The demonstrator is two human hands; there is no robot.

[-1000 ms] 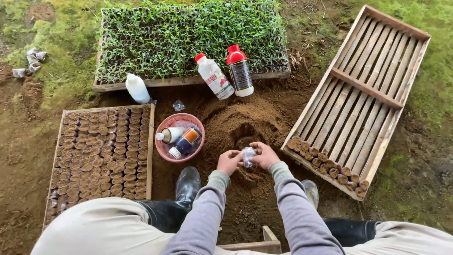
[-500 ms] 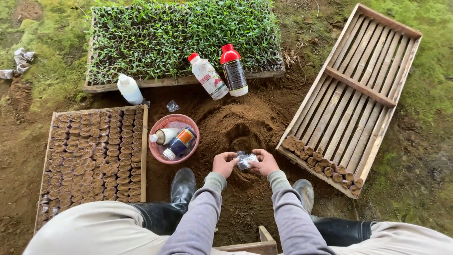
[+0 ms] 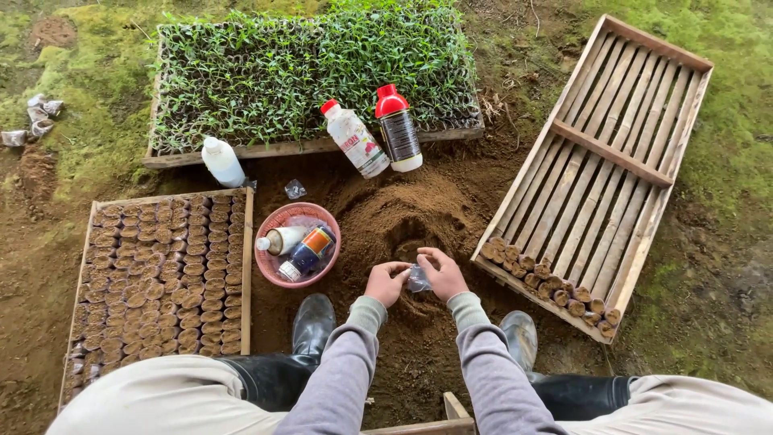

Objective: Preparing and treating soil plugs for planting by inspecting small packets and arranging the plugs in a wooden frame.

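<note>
our left hand [image 3: 387, 282] and right hand [image 3: 440, 274] pinch a small clear plastic pouch [image 3: 419, 279] between them, above the soil mound [image 3: 403, 221]. we judge the thin film could tear or slip from our fingers, spilling soil back onto the heap.

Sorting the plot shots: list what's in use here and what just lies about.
In use: left hand, right hand, small clear bag, soil mound.
Lying about: seedling tray, two red-capped bottles, pink basket, slatted crate.

3 trays [image 3: 604, 153], 5 bottles [image 3: 398, 129], 1 basket [image 3: 274, 270]
</note>
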